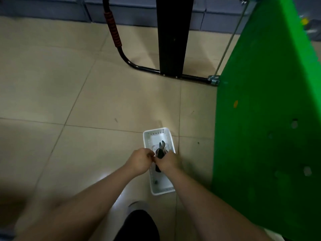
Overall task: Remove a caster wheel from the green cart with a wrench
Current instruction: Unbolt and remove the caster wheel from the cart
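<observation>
The green cart [271,105] stands tipped on its side at the right, its flat green deck facing me; no caster wheel shows. A white plastic basket [157,134] sits on the floor beside it. Over the basket my right hand [167,161] grips a dark-handled wrench [160,151], jaws pointing away from me. My left hand [139,160] is right beside it with curled fingers that touch the tool near its head; whether they grip it is unclear.
The cart's black tubular handle [139,66] with an orange wrapped grip [113,30] lies on the tiled floor ahead. A black upright post [172,37] stands behind it. My dark trouser leg and shoe [139,221] are below the basket.
</observation>
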